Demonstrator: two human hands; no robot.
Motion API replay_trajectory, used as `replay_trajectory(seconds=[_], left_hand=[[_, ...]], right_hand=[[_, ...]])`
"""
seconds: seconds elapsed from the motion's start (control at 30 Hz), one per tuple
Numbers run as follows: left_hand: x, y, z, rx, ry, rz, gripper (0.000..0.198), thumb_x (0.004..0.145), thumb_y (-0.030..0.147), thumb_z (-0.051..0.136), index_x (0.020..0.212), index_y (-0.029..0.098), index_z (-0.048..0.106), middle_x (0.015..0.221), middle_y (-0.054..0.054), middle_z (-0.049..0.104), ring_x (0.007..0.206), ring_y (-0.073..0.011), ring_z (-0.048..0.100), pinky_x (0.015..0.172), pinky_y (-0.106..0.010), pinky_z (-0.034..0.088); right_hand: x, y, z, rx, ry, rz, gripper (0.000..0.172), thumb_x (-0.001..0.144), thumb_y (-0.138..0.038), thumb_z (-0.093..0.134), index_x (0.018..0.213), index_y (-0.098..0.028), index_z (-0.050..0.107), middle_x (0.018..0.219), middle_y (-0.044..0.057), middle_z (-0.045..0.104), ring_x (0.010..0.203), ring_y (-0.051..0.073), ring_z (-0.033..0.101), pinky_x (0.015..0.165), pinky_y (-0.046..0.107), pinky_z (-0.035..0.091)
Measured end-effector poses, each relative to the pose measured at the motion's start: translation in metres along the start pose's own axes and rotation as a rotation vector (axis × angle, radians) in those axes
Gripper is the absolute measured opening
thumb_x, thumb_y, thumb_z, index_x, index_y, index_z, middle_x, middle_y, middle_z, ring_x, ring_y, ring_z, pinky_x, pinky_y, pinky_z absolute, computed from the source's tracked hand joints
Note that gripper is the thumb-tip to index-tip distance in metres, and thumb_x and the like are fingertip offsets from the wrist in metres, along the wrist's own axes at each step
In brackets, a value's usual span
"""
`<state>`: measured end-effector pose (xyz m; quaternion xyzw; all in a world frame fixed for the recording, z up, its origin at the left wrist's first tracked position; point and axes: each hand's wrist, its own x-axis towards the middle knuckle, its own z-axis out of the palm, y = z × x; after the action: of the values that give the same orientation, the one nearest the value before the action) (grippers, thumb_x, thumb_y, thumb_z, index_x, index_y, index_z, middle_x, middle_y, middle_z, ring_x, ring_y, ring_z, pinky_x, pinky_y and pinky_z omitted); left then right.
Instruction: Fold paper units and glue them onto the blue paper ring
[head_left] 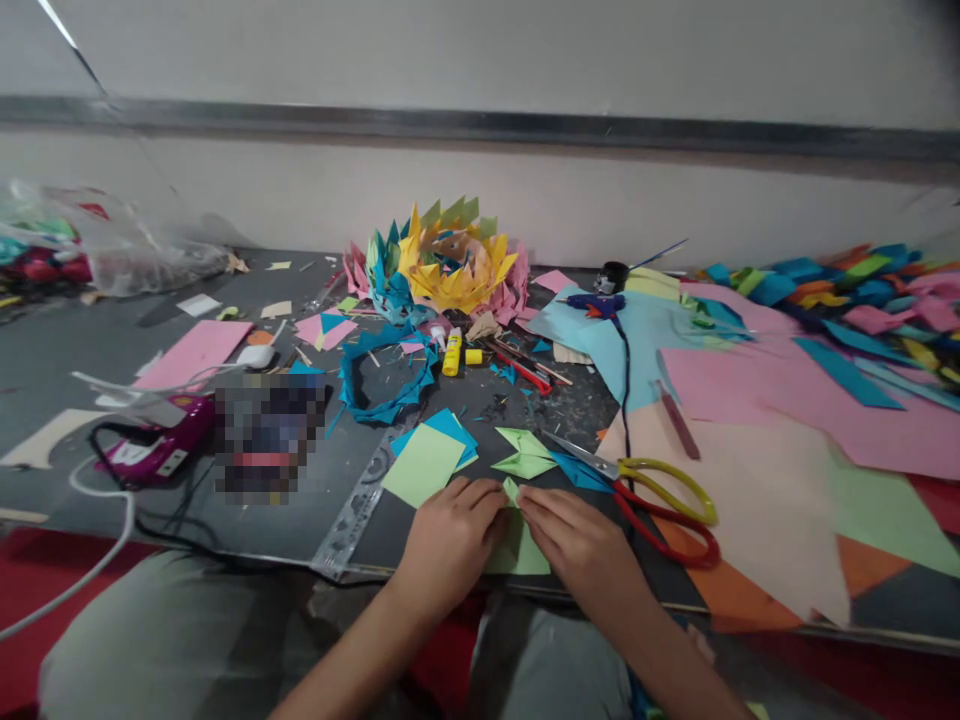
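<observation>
Both my hands press on a light green paper piece [520,548] at the near edge of the dark board [300,500]. My left hand [448,535] pinches the paper's top left, fingers closed on it. My right hand [577,540] pinches the top right, its fingers also closed on the paper. A folded green paper piece [523,453] lies just beyond the hands. Left of it sits a flat green square [422,464] on blue squares. Scissors [652,495] with yellow and red handles lie right of my right hand.
A colourful folded paper crown [450,262] stands at the back centre, with a blue paper ring [382,375] and a yellow glue stick [452,352] in front. A blue glue gun [600,303] and pink, blue and peach sheets [787,400] cover the right. A clear ruler [356,515] lies left.
</observation>
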<state>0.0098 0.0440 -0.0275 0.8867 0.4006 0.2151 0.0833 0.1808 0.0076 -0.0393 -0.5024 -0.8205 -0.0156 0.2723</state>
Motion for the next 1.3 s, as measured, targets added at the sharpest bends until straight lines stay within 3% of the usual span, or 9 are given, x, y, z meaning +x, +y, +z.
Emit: replay_trajectory(seconds=[0.23,0.47,0.83,0.97,1.17,1.3], left_hand=[[0.001,-0.008,-0.003,0.049,-0.083,0.117,0.018,0.088,0.021,0.043,0.093,0.019,0.059,0.099,-0.001,0.063,0.084,-0.0158,0.056,0.075,-0.029,0.047],[0.003,-0.009,-0.008,0.097,-0.152,0.176,0.017,0.088,0.022,0.043,0.094,0.019,0.059,0.097,-0.002,0.061,0.086,-0.0153,0.054,0.075,-0.028,0.046],[0.004,-0.009,-0.009,0.117,-0.159,0.189,0.017,0.088,0.023,0.042,0.087,0.018,0.059,0.097,-0.002,0.06,0.082,-0.0158,0.054,0.072,-0.029,0.046],[0.006,-0.007,-0.007,0.095,-0.147,0.216,0.016,0.086,0.023,0.044,0.091,0.017,0.058,0.107,-0.003,0.059,0.094,-0.0175,0.054,0.078,-0.03,0.046],[0.013,0.001,-0.007,0.053,-0.191,0.197,0.024,0.08,0.031,0.053,0.096,0.013,0.056,0.096,-0.008,0.062,0.094,-0.0205,0.055,0.082,-0.034,0.045],[0.01,0.009,-0.011,0.075,-0.234,0.144,0.044,0.075,0.044,0.057,0.105,0.013,0.054,0.112,-0.011,0.058,0.099,-0.0247,0.053,0.085,-0.038,0.043]], right_hand=[[-0.001,0.015,-0.001,0.057,-0.069,-0.112,0.028,0.089,-0.013,0.038,0.101,-0.013,0.063,0.102,0.007,0.066,0.092,0.016,0.06,0.082,0.028,0.051],[0.001,0.019,-0.003,0.045,-0.093,-0.161,0.028,0.088,-0.013,0.038,0.101,-0.013,0.063,0.101,0.009,0.066,0.092,0.018,0.06,0.082,0.031,0.05],[0.001,0.021,-0.001,0.052,-0.117,-0.152,0.026,0.088,-0.013,0.039,0.097,-0.014,0.064,0.105,0.008,0.065,0.096,0.019,0.058,0.083,0.033,0.049],[0.005,0.021,0.001,0.05,-0.103,-0.169,0.027,0.087,-0.011,0.037,0.093,-0.014,0.064,0.103,0.008,0.065,0.095,0.019,0.058,0.081,0.034,0.05],[0.002,0.0,-0.011,-0.02,-0.204,-0.039,0.024,0.081,-0.009,0.044,0.092,-0.014,0.064,0.103,0.01,0.065,0.092,0.02,0.058,0.076,0.033,0.049],[-0.006,-0.013,-0.02,-0.088,-0.23,0.068,0.028,0.078,-0.008,0.046,0.098,-0.015,0.064,0.104,0.008,0.066,0.086,0.02,0.057,0.069,0.033,0.047]])
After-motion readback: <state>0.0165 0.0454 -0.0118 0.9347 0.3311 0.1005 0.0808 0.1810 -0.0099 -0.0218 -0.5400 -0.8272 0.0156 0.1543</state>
